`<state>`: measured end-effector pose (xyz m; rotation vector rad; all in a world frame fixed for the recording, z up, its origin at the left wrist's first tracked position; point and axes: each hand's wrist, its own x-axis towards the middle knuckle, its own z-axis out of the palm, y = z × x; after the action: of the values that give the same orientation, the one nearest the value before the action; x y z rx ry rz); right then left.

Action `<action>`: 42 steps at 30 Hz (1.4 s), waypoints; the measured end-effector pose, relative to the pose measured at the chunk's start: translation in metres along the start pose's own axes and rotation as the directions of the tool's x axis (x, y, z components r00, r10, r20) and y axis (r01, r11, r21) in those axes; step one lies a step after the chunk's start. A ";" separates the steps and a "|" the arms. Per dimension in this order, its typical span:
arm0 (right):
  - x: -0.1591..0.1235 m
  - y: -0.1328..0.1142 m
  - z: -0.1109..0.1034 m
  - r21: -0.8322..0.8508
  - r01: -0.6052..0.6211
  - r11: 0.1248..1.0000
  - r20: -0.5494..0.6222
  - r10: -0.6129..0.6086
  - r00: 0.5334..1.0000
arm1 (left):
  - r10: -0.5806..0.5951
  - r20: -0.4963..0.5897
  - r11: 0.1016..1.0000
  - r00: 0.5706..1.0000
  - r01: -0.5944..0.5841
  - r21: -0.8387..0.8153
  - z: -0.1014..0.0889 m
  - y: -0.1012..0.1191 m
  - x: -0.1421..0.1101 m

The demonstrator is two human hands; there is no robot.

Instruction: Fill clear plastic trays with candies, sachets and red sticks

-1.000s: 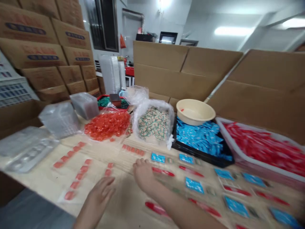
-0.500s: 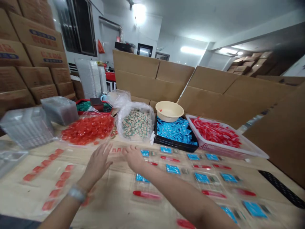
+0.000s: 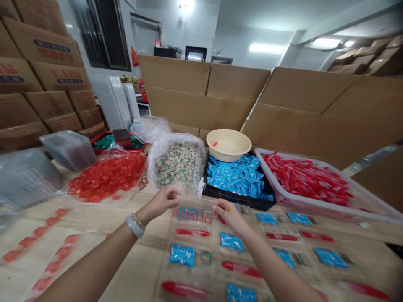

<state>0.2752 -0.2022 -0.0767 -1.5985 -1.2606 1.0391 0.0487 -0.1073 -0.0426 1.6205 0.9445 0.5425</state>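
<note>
My left hand (image 3: 163, 204) and my right hand (image 3: 229, 213) are at opposite ends of a clear plastic tray, fingers curled in a pinch at its edges. Several small red pieces (image 3: 192, 216) stand in a row in that tray. Its outline is hard to see. It overlies a blue packet (image 3: 188, 212) in a clear package on the table, just behind a red stick-shaped item (image 3: 192, 232). Nearer me, another package holds a blue packet (image 3: 182, 255), a small green-and-tan sachet (image 3: 206, 258) and a red stick-shaped item.
Along the back lie a red heap (image 3: 108, 174), a bag of tan sachets (image 3: 178, 163), a black crate (image 3: 239, 202) of blue packets under a cream basin (image 3: 228, 144), and a basket (image 3: 286, 195) of red items. Clear trays (image 3: 28, 176) stack at left; cardboard (image 3: 229, 82) stands behind.
Both hands have moved right with the row of red pieces, which now lies over a package with a blue packet. Their fingers were stretched out and are now curled. The view has shifted too.
</note>
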 end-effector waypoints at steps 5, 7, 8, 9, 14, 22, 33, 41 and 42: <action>0.005 0.029 -0.002 -0.203 -0.142 0.969 -0.153 0.112 0.982 | -0.198 -0.123 0.980 0.972 0.195 -0.038 0.029 -0.039 0.000; 0.008 0.035 0.001 -0.268 -0.132 0.954 -0.186 0.083 0.979 | -0.202 -0.166 0.978 0.965 0.209 0.029 0.035 -0.049 0.003; 0.009 0.036 0.004 -0.306 -0.120 0.944 -0.198 0.060 0.978 | -0.194 -0.186 0.977 0.963 0.207 0.056 0.036 -0.052 0.006; 0.010 0.036 0.007 -0.344 -0.107 0.933 -0.204 0.038 0.978 | -0.183 -0.204 0.976 0.962 0.202 0.080 0.037 -0.054 0.009; 0.001 0.026 0.025 -0.504 -0.054 0.862 -0.196 -0.053 0.979 | -0.065 -0.299 0.964 0.952 0.137 0.229 0.032 -0.053 0.013; -0.007 0.018 0.051 -0.592 0.070 0.803 -0.162 -0.204 0.965 | 0.003 -0.414 0.937 0.910 0.142 0.319 0.025 -0.063 0.003; 0.015 0.013 0.051 -0.580 0.076 0.811 -0.202 -0.233 0.951 | 0.055 -0.408 0.914 0.911 0.119 0.389 0.011 -0.061 0.023; 0.003 0.021 0.059 -0.575 0.124 0.809 -0.171 -0.266 0.949 | 0.093 -0.402 0.873 0.911 0.119 0.472 0.017 -0.066 0.010; 0.002 0.021 0.058 -0.566 0.127 0.814 -0.160 -0.260 0.952 | 0.095 -0.401 0.869 0.911 0.120 0.479 0.016 -0.065 0.008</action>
<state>0.2269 -0.1967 -0.1150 -1.8940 -1.6116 0.3456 0.0468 -0.1070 -0.1106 1.9962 1.5078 0.6895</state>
